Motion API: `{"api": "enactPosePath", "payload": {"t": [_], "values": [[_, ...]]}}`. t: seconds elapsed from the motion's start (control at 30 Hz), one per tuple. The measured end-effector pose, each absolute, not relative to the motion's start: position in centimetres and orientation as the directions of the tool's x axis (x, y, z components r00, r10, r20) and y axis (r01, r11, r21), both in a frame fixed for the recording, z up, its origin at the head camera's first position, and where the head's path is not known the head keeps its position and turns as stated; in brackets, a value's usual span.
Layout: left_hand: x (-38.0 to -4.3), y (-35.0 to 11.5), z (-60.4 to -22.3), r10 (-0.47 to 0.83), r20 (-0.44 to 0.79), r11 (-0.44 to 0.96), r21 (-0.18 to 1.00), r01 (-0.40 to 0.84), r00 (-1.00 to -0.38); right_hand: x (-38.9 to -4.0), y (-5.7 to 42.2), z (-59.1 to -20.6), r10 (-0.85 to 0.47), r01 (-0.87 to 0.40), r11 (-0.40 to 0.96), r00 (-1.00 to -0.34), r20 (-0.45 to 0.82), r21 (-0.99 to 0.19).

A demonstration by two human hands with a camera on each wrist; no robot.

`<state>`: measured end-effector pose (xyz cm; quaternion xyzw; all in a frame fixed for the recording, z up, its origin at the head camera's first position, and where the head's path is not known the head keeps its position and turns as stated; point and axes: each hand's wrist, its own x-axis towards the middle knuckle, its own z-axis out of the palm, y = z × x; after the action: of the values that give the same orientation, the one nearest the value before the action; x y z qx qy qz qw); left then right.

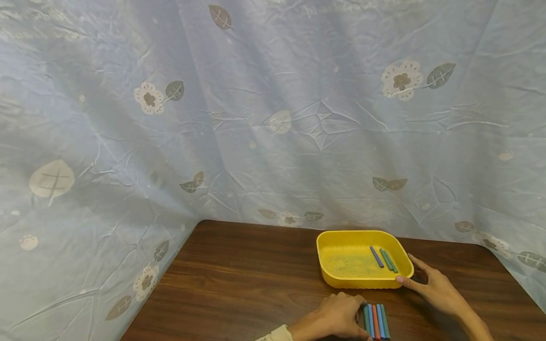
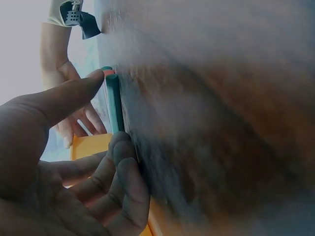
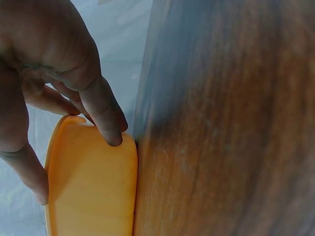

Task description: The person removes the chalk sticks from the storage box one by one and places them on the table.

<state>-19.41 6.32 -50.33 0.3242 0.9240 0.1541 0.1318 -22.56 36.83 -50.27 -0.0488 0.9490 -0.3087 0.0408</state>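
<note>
A row of several chalk sticks, green, blue and red, lies side by side on the table, the red chalk stick (image 1: 376,322) in the middle. My left hand (image 1: 337,315) bends around the row's left side, thumb by the near ends and fingertips at the far ends. In the left wrist view those curled fingers meet the end of the green chalk stick (image 2: 114,103). A yellow tray (image 1: 362,283) stands beyond the row, holding one purple chalk stick (image 1: 377,256) and two green ones (image 1: 388,260). With thumb and fingers, my right hand (image 1: 437,286) grips the tray's right near corner.
The dark wooden table (image 1: 239,279) extends left of the tray and hands. Behind and to the left hangs a pale curtain (image 1: 273,166) with leaf and flower prints, meeting the table's back edge. Chalk dust marks the tray's floor.
</note>
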Motion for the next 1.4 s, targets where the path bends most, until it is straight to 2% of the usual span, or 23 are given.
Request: {"api": "enactPosePath", "payload": {"t": [0.37, 0.5, 0.8, 1.07, 1.27, 1.4], "values": [[-19.6, 6.6, -49.2, 0.642, -0.136, 0.730, 0.411, 0.546, -0.755, -22.4, 37.1, -50.2, -0.123, -0.082, 0.803, -0.992, -0.029, -0.591], [-19.7, 6.9, -47.8, 0.648, -0.101, 0.723, 0.393, 0.568, -0.755, -22.5, 37.2, -50.1, -0.125, -0.083, 0.797, -0.992, -0.029, -0.598], [-21.1, 7.5, -44.1, 0.665, -0.029, 0.680, 0.435, 0.590, -0.746, -22.7, 37.4, -49.9, -0.137, -0.089, 0.786, -0.990, -0.032, -0.612], [-23.2, 8.8, -42.8, 0.609, 0.029, 0.696, 0.459, 0.552, -0.793, -22.7, 37.3, -49.9, -0.135, -0.087, 0.786, -0.990, -0.033, -0.612], [-24.9, 9.7, -43.3, 0.578, 0.072, 0.700, 0.469, 0.539, -0.813, -22.5, 37.1, -50.1, -0.139, -0.092, 0.786, -0.990, -0.030, -0.611], [-25.8, 10.1, -44.0, 0.543, 0.061, 0.699, 0.520, 0.491, -0.838, -22.3, 37.0, -50.3, -0.143, -0.096, 0.785, -0.989, -0.028, -0.612]]}}
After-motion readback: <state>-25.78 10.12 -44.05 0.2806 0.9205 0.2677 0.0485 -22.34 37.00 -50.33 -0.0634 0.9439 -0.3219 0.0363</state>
